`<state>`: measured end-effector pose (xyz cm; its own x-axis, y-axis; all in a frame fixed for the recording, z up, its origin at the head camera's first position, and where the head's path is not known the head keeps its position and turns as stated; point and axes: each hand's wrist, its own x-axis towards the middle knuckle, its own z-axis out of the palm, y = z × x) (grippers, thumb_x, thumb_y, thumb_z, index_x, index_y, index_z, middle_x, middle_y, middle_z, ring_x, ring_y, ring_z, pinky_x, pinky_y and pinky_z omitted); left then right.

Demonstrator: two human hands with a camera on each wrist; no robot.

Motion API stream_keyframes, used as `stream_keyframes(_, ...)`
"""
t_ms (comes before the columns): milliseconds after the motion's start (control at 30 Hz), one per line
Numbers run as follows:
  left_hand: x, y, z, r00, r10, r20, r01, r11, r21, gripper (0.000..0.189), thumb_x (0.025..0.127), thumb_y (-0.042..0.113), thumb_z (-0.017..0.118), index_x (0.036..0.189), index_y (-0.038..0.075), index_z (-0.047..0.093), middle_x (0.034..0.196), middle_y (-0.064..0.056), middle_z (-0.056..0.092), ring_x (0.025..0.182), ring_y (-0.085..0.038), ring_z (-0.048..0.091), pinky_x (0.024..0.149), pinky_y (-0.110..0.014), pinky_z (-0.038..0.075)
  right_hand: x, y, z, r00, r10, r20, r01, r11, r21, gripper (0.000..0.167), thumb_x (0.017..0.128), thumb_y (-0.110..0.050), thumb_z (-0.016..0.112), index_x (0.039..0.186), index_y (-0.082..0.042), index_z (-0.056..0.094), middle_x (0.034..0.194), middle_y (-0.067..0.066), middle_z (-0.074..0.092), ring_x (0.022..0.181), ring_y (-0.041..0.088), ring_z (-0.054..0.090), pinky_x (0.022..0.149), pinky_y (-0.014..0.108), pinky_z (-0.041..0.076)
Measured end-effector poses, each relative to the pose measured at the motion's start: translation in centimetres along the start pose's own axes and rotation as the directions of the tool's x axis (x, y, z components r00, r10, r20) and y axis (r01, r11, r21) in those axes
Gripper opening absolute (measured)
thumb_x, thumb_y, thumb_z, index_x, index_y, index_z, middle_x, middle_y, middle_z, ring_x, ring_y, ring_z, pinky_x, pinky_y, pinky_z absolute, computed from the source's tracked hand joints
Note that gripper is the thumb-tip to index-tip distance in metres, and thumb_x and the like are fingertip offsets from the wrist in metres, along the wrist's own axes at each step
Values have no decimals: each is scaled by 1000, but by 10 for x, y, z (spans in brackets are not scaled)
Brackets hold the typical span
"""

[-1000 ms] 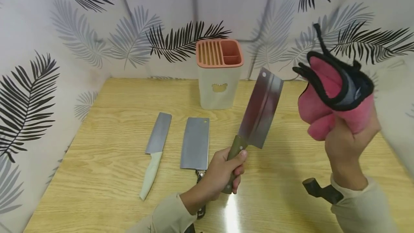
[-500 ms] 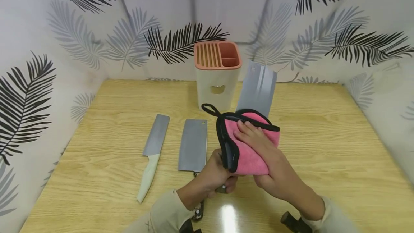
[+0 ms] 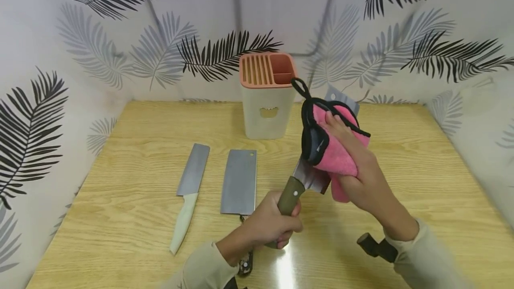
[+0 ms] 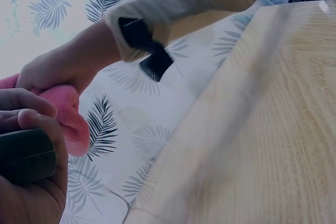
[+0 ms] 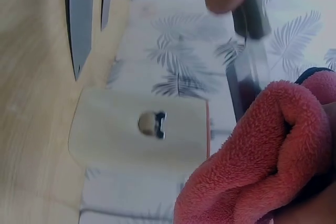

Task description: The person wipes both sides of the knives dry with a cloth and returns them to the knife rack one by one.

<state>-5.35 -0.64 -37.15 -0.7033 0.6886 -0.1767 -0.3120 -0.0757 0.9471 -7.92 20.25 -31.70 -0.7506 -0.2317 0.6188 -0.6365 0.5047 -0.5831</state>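
Observation:
My left hand (image 3: 271,222) grips the olive-green handle of a cleaver (image 3: 291,195), whose blade points up and away to the right. A pink cloth with black edging (image 3: 335,157) lies over the middle of that blade. My right hand (image 3: 363,171) holds the cloth against the metal, its fingers laid along the top. Only the blade's heel and its holed tip show past the cloth. In the left wrist view, my left hand (image 4: 31,198) wraps the handle butt (image 4: 26,153). The right wrist view shows the bunched cloth (image 5: 252,161) close up, partly hiding the blade.
On the wooden table (image 3: 132,182), a pale-handled knife (image 3: 190,191) and a second cleaver (image 3: 238,182) lie at left. My left forearm partly covers the second cleaver's dark handle. A white knife holder with an orange slotted top (image 3: 265,108) stands at the back, before a leaf-patterned cloth backdrop.
My right hand has come in from the right with the cloth, laid it on the blade, then slid it up towards the tip. My left hand keeps holding the cleaver.

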Motion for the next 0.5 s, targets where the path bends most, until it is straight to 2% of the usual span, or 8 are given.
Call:
stream_keyframes(100,-1,-2,1,1000,-16,3,16,1000,22,20,80,-7,52,74,9,42,43,9,39,32,-3,39,35,-21,35,9,10,-11,995,99,-28,-99,995,-13,66,90,10,50,151,-15,44,157,1,43,149,10,35,121,18,26)
stream_keyframes(200,-3,-4,3,1000,-20,0,20,998,63,19,80,-6,51,74,9,43,44,9,39,32,-3,39,35,-21,35,16,19,-25,960,267,-87,-267,964,22,47,95,1,51,137,-20,60,132,-9,65,123,1,57,102,11,40)
stream_keyframes(267,-4,-6,4,1000,-12,3,12,996,87,18,81,-6,50,74,9,43,44,10,39,32,-3,39,35,-20,34,22,22,-34,903,393,-175,-372,918,141,33,96,-2,53,116,-22,70,105,-14,70,97,-1,62,85,11,45)
stream_keyframes(333,-4,-7,4,1000,-4,11,3,996,87,18,82,-6,50,75,9,42,44,10,38,32,-3,38,35,-20,34,28,23,-41,817,493,-299,-401,858,321,25,95,-2,57,94,-22,71,79,-14,64,72,1,57,69,14,45)
stream_keyframes(367,-4,-7,5,1000,-2,16,0,997,76,19,82,-5,50,75,10,42,45,10,38,32,-3,38,35,-20,34,31,22,-44,774,521,-359,-369,833,413,24,94,-1,58,90,-21,71,76,-12,65,70,2,57,68,16,46)
stream_keyframes(433,-3,-6,5,1000,-14,13,13,1000,25,19,82,-5,52,75,10,42,45,10,37,33,-2,37,35,-20,34,34,17,-49,695,536,-479,-257,807,531,22,92,2,59,88,-14,73,76,-7,66,69,5,57,69,18,46)
stream_keyframes(467,-2,-6,5,1000,-24,11,24,1000,-10,20,82,-5,53,75,11,42,46,9,37,33,-2,37,35,-20,34,34,13,-51,675,521,-522,-205,813,546,21,91,4,59,88,-12,72,75,-5,65,68,6,56,68,19,45)
stream_keyframes(500,-1,-6,4,999,-35,8,36,998,-43,21,83,-5,54,75,11,42,47,9,37,34,-2,36,35,-20,35,32,10,-52,675,487,-553,-163,831,532,21,91,5,57,87,-10,71,74,-4,63,67,6,55,67,19,45)
